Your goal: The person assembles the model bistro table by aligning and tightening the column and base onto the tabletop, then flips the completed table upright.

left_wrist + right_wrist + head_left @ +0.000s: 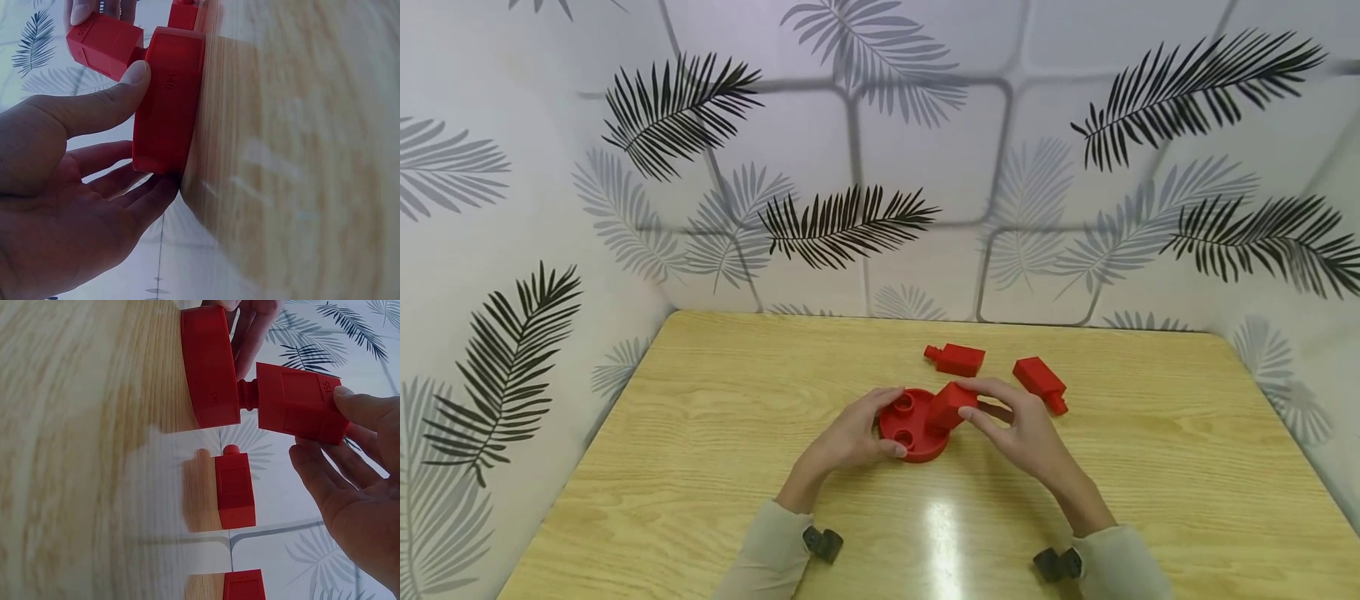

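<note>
A round red base (919,421) with raised-rim sockets lies on the table. My left hand (852,429) grips its left edge, thumb (125,87) at the near side and fingers around the far side. With thumb and fingertips my right hand (1024,427) holds a red block (294,400) by its end. The block leans up from the right part of the base. Its narrow ridged peg (248,395) points down at the base's upper face, right at it. Small raised digits mark both pieces. The block hides part of the base in the head view.
Two more red blocks with pegs lie on the wooden table (715,433) behind the base: one block (962,360) straight back, another block (1037,377) beyond my right hand. A wall covering (925,275) with leaf prints borders the table's back edge.
</note>
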Motion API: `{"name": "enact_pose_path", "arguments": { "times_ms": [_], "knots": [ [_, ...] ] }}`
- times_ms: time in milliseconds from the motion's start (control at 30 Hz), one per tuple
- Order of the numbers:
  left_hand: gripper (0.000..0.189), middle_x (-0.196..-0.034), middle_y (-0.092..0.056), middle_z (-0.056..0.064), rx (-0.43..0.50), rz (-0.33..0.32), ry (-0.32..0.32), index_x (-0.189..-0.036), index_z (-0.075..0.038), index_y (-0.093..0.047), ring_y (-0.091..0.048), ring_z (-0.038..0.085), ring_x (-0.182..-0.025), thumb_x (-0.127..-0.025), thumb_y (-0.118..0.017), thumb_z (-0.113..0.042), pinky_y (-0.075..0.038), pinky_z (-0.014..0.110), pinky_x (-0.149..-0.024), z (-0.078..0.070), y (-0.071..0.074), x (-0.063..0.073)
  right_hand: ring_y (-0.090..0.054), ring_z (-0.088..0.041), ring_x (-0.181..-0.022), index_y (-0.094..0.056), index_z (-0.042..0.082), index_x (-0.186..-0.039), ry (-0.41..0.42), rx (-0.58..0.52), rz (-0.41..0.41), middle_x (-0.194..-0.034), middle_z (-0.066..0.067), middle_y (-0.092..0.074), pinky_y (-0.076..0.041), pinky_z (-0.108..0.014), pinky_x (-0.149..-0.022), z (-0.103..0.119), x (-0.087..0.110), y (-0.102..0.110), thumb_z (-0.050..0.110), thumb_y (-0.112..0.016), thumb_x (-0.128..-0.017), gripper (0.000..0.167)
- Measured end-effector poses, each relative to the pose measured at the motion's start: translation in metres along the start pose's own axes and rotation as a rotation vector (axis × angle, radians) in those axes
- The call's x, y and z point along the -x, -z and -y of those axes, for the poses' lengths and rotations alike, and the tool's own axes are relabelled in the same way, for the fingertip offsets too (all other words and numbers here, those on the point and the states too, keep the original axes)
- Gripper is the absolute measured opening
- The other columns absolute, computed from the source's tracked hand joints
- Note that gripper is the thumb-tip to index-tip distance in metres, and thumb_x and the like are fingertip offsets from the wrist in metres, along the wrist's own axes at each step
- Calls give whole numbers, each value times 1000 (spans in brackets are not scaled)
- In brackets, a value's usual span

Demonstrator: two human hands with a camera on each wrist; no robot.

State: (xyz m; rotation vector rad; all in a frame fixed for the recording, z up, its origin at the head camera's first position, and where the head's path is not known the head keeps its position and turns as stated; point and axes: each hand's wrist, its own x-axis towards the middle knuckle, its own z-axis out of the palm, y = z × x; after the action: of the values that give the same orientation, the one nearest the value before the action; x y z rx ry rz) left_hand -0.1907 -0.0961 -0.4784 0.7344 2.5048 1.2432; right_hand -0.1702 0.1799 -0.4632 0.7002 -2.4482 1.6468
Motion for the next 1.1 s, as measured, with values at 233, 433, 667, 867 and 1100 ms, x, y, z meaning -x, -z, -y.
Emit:
{"name": "enact_pose_path", "arguments": {
  "times_ms": [233,433,667,867,1100],
  "knots": [
    [82,-155,-44,21,18,-8,3,-153,3,-42,-40,39,-143,-84,-85,-8,-35,52,-118,0,1,0,-66,-21,-116,-69,12,-134,-13,27,17,-127,-3,-69,-58,-41,-94,3,-3,0,11,-76,-93,41],
    [82,-155,-44,20,18,-5,12,-153,2,-42,-40,39,-143,-84,-85,-9,-35,52,-118,0,1,1,-69,-20,-109,-69,11,-132,11,44,11,-120,-1,-71,-58,-39,-93,4,-3,-2,13,-78,-92,41],
    [82,-155,-44,18,24,1,20,-154,1,-42,-41,36,-143,-85,-84,-9,-36,51,-118,0,0,2,-70,-19,-94,-69,14,-130,53,86,-13,-119,1,-69,-63,-36,-80,0,-3,-8,19,-84,-87,46],
    [82,-155,-44,18,41,2,15,-154,1,-42,-41,36,-143,-84,-85,-8,-36,50,-118,0,0,1,-69,-20,-102,-68,11,-135,97,97,43,-130,-7,-67,-63,-32,-78,4,-3,-5,16,-83,-87,50],
    [82,-154,-45,20,47,-5,-1,-153,3,-43,-42,39,-142,-84,-85,-7,-37,53,-117,1,-1,0,-64,-30,-121,-66,3,-135,122,158,95,-135,-10,-67,-61,-39,-89,6,-2,4,-3,-78,-87,50]
  ]
}}
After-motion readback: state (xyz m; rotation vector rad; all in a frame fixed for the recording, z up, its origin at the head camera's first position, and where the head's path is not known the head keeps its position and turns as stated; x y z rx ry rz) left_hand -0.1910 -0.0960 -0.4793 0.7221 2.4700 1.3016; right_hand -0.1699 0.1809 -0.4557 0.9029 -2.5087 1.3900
